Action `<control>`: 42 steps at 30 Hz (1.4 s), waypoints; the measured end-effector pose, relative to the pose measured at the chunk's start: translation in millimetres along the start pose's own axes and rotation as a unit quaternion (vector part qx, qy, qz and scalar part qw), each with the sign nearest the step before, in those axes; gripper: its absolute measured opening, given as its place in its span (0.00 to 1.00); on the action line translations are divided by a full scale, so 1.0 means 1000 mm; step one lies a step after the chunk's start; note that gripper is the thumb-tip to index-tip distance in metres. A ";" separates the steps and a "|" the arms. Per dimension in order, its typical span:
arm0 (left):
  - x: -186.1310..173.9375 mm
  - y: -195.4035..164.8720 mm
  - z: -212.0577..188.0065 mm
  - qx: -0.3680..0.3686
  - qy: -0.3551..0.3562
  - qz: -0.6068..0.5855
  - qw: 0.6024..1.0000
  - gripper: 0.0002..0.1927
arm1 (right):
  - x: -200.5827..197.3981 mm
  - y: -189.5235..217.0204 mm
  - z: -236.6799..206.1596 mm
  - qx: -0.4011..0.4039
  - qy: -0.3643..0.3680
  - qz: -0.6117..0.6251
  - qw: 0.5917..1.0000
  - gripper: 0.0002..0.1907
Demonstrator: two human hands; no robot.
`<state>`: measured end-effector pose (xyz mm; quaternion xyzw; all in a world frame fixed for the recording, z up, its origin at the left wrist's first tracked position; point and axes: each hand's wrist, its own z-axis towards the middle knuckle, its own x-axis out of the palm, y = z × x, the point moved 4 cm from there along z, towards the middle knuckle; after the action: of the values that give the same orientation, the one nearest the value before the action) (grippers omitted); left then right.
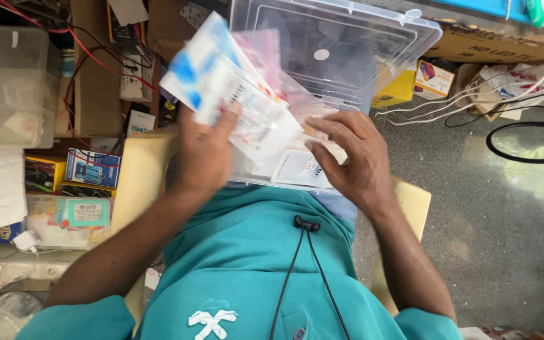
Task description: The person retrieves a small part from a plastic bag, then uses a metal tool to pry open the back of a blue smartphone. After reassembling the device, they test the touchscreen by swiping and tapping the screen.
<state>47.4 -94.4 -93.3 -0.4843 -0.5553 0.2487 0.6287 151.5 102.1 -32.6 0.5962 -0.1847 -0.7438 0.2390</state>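
My left hand (206,148) holds up a stack of flat packets (228,88), white and blue on top with pink and clear ones behind, tilted over a clear plastic box (247,173) on my lap. The box's lid (341,44) stands open behind it. My right hand (351,157) reaches into the box, fingers spread on a white packet (300,169) lying inside. I wear a teal shirt, and black earphone wires (306,252) hang down my chest.
On the left are clear storage tubs (7,82), small boxes (92,169), red and black wires (96,56) and cardboard. At the right lie a grey floor (498,208), a black cable loop (530,141), white cords (473,97) and a yellow box (398,91).
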 end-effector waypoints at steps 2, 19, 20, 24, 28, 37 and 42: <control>-0.009 -0.013 0.009 -0.004 0.009 -0.078 0.997 0.22 | 0.005 -0.014 -0.006 0.004 0.106 -0.105 0.989 0.25; -0.013 -0.026 0.023 -0.115 0.066 -0.128 0.983 0.20 | -0.039 -0.061 -0.007 0.318 0.007 0.118 0.941 0.06; -0.012 -0.026 0.023 -0.125 0.068 -0.129 0.981 0.20 | -0.043 -0.062 -0.008 0.346 -0.018 0.157 0.925 0.05; -0.003 -0.020 0.016 -0.180 0.102 -0.125 0.970 0.23 | -0.056 -0.015 0.004 -0.112 -0.147 0.232 0.955 0.10; 0.015 -0.010 -0.003 -0.207 0.181 -0.214 0.937 0.20 | -0.020 0.009 0.018 -0.108 -0.036 0.055 0.992 0.14; -0.013 -0.033 0.000 -0.147 0.066 -0.122 0.979 0.25 | -0.013 -0.022 0.004 0.063 0.094 -0.067 0.991 0.24; -0.014 -0.025 -0.001 -0.155 0.075 -0.112 0.979 0.24 | 0.004 -0.053 -0.013 0.133 0.071 -0.051 0.987 0.11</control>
<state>38.8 -116.8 -77.2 -0.5280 -0.5893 0.0508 0.6093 156.1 143.0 -68.6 0.6823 -0.2339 -0.6799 0.1321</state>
